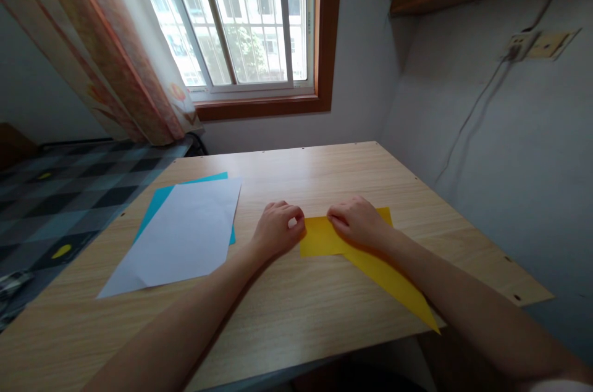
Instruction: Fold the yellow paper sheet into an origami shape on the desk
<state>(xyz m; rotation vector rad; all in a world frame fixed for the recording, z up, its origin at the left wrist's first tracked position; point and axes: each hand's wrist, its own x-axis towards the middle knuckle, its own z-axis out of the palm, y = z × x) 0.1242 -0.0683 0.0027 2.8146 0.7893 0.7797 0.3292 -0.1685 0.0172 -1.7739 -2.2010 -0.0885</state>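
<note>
A sheet of yellow paper (321,236) lies folded on the wooden table, with a pointed part stretching toward the near edge under my right forearm. My left hand (279,226) is closed in a pinch at the paper's left edge, thumb and forefinger forming a small loop. Over the upper part of the paper rests my right hand (359,219), its fingers closed and pressed against the top fold. Part of the paper is hidden beneath the right hand and wrist.
White paper (185,237) overlaps a blue sheet (160,199) on the table's left side. The table (282,324) stands near a window (245,28), with a checked bed (88,188) at left. A cord (470,114) hangs down the right wall.
</note>
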